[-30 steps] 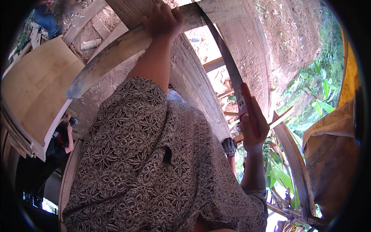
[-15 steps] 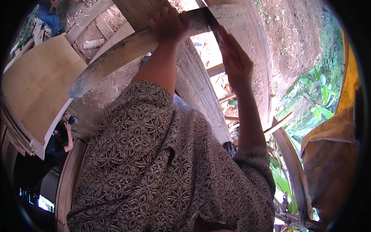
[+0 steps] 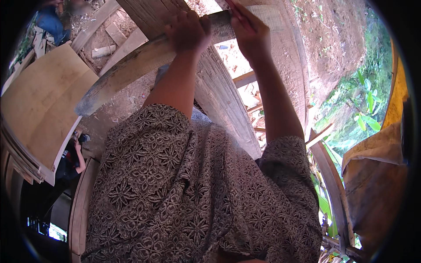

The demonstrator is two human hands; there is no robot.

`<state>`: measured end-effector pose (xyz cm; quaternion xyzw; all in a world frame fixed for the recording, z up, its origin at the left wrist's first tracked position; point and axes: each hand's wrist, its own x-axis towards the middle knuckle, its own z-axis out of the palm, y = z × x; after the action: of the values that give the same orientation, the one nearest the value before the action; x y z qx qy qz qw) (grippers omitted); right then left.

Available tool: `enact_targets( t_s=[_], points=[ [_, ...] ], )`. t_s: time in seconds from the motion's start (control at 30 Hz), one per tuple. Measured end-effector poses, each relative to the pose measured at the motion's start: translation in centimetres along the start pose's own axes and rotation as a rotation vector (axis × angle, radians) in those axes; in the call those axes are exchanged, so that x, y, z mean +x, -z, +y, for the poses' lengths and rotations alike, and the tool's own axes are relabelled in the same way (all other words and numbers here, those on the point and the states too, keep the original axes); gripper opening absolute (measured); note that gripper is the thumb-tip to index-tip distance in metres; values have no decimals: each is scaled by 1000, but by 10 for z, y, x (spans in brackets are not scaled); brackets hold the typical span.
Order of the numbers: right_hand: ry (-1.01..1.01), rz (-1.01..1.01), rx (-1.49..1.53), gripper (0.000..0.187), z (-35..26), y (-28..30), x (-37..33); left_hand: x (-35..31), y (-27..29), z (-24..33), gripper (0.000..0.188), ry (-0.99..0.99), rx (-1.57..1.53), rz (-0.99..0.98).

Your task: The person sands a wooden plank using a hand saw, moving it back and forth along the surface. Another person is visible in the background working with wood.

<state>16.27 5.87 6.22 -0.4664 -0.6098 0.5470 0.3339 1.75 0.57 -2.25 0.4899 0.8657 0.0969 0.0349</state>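
Red saw handle (image 3: 239, 12) gripped by right hand (image 3: 253, 39), one o'clock. Long plank (image 3: 127, 65), stretched from ten to twelve o'clock, covered by left hand (image 3: 189, 35) near twelve; tightness cannot be told.

No lettering, number or sign is legible, and a tiny reddish mark (image 3: 66, 154) on another person's dark shirt (image 3: 69, 165) at left is too small to read.

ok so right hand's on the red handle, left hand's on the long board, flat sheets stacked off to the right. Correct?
Wrong side: the head view shows the stacked flat sheets off to the left. The right hand is on the red handle and the left hand on the long board.
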Motion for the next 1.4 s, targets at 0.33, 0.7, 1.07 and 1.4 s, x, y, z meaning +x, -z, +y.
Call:
enact_targets(
  t_s=[0.33,0.7,1.07,1.4],
  points=[
    [-207,-97,-100,44,-135,103,-171,8,7,-15,38,54,-63,88],
    [-305,-54,-189,38,-38,2,20,5,20,-2,44,2,-64,-103],
    [-269,-178,-287,43,-173,101,-171,5,1,-17,41,0,-39,63],
    [-305,-91,-256,39,-33,-6,30,1,13,-6,40,-31,-130,27]
  ],
)
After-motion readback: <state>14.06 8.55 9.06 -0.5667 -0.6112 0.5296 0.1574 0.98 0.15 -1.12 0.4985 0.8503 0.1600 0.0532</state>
